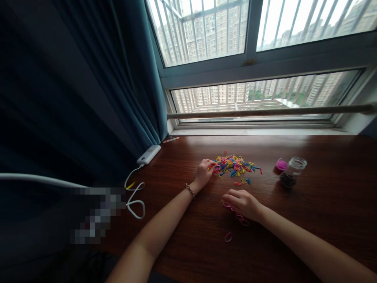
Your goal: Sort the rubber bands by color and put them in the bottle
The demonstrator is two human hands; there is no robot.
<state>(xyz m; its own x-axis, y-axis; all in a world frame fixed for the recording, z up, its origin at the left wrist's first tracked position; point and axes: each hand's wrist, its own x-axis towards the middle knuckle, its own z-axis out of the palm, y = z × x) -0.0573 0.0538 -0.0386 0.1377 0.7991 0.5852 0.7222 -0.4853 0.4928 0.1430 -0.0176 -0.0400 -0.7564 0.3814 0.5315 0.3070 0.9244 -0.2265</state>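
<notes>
The left hand [204, 173] curls at the colourful pile [234, 165], its grip's opening and hold unclear; the right hand [244, 202] pinches a pink chain [239, 217], apparently steadying it.

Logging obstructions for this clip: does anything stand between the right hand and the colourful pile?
Nothing tall is visible there; only a few loose pieces lie on the table between the right hand and the colourful pile.

The tabletop [200, 236] is glossy, smooth, dark wood or wood-look; toward ten o'clock, the curtain [132, 70] is matt, folded cloth. Toward half past three, the jar [292, 173] looks smooth, clear; toward four, small loops [232, 164] look rubbery or plastic.
</notes>
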